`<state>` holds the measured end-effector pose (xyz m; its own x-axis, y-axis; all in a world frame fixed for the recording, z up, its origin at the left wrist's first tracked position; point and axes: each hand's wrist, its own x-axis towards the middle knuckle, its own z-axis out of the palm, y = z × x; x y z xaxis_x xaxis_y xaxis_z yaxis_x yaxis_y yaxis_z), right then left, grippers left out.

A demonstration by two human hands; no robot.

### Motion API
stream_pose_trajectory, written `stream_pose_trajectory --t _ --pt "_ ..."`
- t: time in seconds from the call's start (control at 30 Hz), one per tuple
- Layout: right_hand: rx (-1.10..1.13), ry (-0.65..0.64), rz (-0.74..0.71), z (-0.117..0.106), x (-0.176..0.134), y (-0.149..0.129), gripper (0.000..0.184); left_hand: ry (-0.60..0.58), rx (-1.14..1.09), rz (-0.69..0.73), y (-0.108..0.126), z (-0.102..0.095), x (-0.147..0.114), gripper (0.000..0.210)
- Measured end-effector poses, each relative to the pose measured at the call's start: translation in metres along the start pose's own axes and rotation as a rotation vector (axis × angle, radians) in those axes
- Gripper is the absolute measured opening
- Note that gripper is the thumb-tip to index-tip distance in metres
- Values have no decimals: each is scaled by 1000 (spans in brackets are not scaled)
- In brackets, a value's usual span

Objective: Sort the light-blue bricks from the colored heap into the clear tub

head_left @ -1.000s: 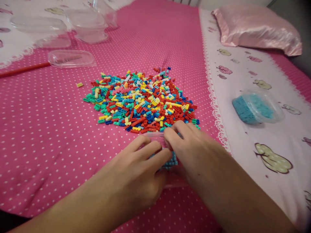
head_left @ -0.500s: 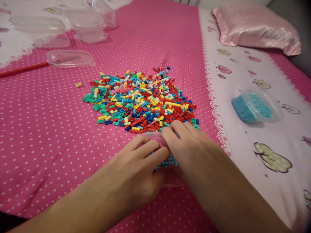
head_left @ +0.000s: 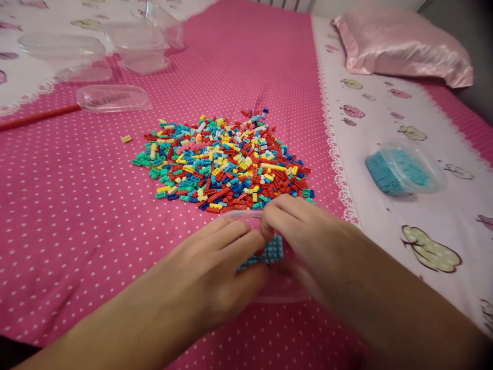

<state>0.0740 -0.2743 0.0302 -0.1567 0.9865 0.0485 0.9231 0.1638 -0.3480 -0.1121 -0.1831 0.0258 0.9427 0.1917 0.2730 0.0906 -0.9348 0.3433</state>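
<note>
A clear plastic container (head_left: 283, 298) sits in front of me on the bed, with teal toy bricks (head_left: 275, 248) pressed together in a block inside it. My left hand (head_left: 223, 252) is closed over the container, fingers and thumb around the near edge of this block. Beside it, my right hand (head_left: 298, 223) has its fingers curled down together by the far rim, touching or almost touching the left fingertips. Whatever is between the right fingers is hidden. Just beyond both hands spreads a heap of loose toy bricks (head_left: 223, 164) in red, yellow, green, blue and white.
To the right stands a clear tub of teal bricks (head_left: 396, 169). Several clear containers (head_left: 134, 46) are at the back left, near a clear scoop-shaped piece (head_left: 115, 97) and a red stick (head_left: 38, 118). A pink pillow (head_left: 400, 46) lies back right. One yellow brick (head_left: 126, 139) lies apart.
My right hand has shifted slightly right and its fingers have curled more. More of the teal block's right side shows between the hands. The view has shifted slightly.
</note>
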Motion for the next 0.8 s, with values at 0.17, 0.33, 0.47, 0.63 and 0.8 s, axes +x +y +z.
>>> stream_pose_trajectory --t 0.17,0.33,0.47,0.63,0.8 --pt "-73 -6 102 -3 -5 -2 33 88 41 139 -10 -8 -8 32" --pt "-163 48 132 2 5 -15 29 99 13 195 -14 -8 -16 31" --pt "-240 101 96 4 11 -18 27 110 41 206 -15 -6 -16 26" --pt "-255 99 81 5 12 -18 24 100 31 225 -17 -6 -13 23" --pt "-267 104 86 2 11 -18 24 81 24 203 -17 -7 -14 24"
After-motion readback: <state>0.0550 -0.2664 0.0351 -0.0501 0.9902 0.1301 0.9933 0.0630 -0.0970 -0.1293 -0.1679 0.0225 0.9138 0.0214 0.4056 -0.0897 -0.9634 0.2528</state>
